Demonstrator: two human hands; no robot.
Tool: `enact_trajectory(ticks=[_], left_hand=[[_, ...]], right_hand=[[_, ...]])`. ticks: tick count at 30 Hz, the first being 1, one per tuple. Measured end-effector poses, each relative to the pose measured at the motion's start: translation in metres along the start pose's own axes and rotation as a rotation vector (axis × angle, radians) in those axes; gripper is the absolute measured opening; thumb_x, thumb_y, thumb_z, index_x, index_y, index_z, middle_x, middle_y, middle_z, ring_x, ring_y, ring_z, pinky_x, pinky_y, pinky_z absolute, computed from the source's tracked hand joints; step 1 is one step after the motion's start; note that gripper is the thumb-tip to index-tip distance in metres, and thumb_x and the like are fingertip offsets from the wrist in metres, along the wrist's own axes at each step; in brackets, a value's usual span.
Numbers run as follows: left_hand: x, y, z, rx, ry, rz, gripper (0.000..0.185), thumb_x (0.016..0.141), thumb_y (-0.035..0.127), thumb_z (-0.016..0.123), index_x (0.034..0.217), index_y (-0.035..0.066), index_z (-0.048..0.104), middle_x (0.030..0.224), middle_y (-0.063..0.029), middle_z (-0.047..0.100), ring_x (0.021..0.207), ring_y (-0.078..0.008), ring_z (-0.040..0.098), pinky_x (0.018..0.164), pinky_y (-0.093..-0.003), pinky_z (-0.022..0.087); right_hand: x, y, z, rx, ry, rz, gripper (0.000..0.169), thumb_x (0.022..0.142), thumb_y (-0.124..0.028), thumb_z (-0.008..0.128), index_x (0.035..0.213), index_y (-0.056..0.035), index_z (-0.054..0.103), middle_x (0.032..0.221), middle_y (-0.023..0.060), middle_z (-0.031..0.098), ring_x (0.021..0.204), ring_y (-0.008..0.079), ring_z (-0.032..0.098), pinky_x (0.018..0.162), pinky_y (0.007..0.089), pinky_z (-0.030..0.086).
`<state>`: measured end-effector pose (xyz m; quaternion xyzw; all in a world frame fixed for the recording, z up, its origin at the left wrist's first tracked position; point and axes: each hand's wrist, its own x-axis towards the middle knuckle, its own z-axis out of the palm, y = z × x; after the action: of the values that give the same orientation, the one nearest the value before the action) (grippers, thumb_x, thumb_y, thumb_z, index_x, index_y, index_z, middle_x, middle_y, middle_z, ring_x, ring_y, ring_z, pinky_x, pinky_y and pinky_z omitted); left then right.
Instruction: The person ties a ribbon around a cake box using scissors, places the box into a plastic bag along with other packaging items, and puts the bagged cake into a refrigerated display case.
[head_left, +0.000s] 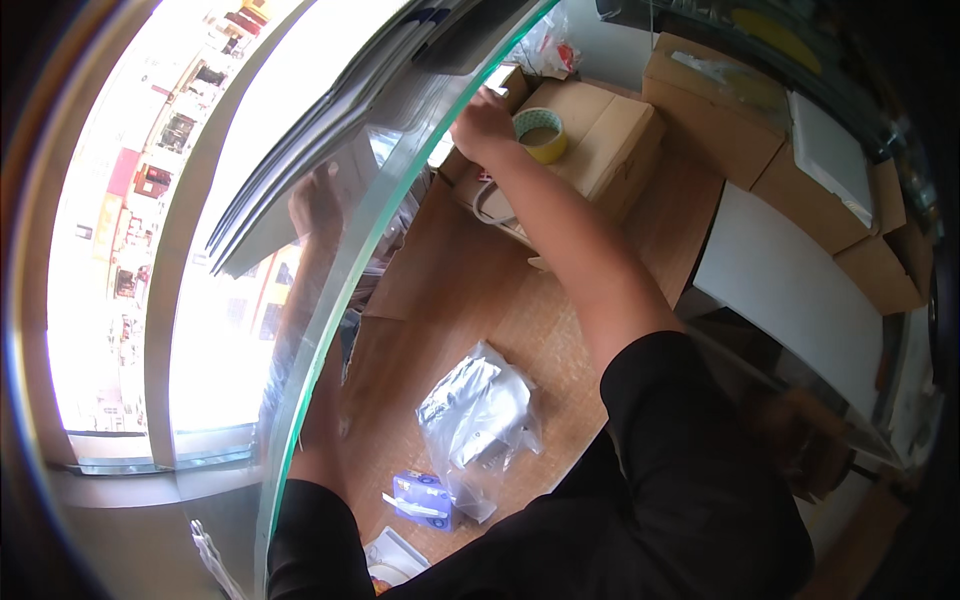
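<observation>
My right hand (484, 124) reaches past a roll of yellow tape (547, 139) that lies on a closed cardboard box (600, 127). Its fingers are bent beside something white near the green edge of a glass panel (405, 187); whether they grip it cannot be told. Through the glass, my left hand (315, 202) shows blurred, raised close to a pale flat surface; its hold is unclear. Below, on the wooden table (405, 315), lies a clear plastic bag with silvery-white contents (480, 409). A purple tissue box (421, 499) stands against the bag's lower end.
A stack of dark-edged sheets or folders (337, 97) lies on the glass at upper left. Cardboard boxes (712, 112) and a white panel (795, 262) line the right side. Near my left sleeve is a white tray (397, 555). Plastic-wrapped items (386, 240) lie behind the glass.
</observation>
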<state>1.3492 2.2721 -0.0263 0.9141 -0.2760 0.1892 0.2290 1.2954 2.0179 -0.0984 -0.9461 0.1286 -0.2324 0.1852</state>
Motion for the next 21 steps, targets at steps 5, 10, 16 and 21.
enact_trajectory(ticks=[5, 10, 16, 21], left_hand=[[-0.022, 0.006, -0.019, -0.693, 0.12, -0.404, 0.07, 0.087, 0.062, 0.039, 0.111, -0.002, 0.054, 0.085, -0.0116, 0.058, 0.073, -0.0174, 0.056, 0.07, -0.0289, 0.046], [-0.022, 0.003, -0.006, -0.474, 0.428, -0.03, 0.049, 0.086, 0.037, 0.053, 0.115, -0.002, 0.05, 0.1, -0.016, 0.056, 0.088, -0.0235, 0.058, 0.076, -0.0348, 0.048], [-0.039, -0.022, -0.058, -1.146, 0.249, -0.624, 0.021, 0.084, 0.013, 0.061, 0.1, 0.004, 0.051, 0.086, -0.0111, 0.057, 0.079, -0.0202, 0.056, 0.069, -0.0349, 0.047], [-0.043, 0.015, -0.058, -1.2, 0.479, -0.588, 0.022, 0.084, 0.014, 0.062, 0.103, 0.006, 0.052, 0.093, -0.0085, 0.058, 0.087, -0.018, 0.055, 0.071, -0.0313, 0.046]], right_hand=[[0.027, 0.003, 0.02, 0.003, 0.206, 0.168, 0.034, 0.086, -0.024, 0.048, 0.116, -0.0113, 0.057, 0.131, 0.0141, 0.045, 0.125, 0.0293, 0.037, 0.105, 0.047, 0.023], [0.037, 0.047, 0.004, 0.089, -0.049, 0.34, 0.027, 0.085, -0.02, 0.049, 0.105, -0.0107, 0.063, 0.116, 0.0125, 0.056, 0.11, 0.028, 0.05, 0.095, 0.0381, 0.039], [0.035, 0.038, 0.018, 0.46, 0.437, 0.258, 0.023, 0.073, -0.005, 0.057, 0.095, -0.0078, 0.065, 0.099, 0.019, 0.058, 0.095, 0.0333, 0.055, 0.085, 0.0384, 0.044], [0.024, 0.026, 0.01, 0.673, 0.617, 0.298, 0.022, 0.073, -0.008, 0.06, 0.095, -0.0037, 0.064, 0.085, 0.0148, 0.059, 0.085, 0.0299, 0.057, 0.079, 0.0372, 0.046]])
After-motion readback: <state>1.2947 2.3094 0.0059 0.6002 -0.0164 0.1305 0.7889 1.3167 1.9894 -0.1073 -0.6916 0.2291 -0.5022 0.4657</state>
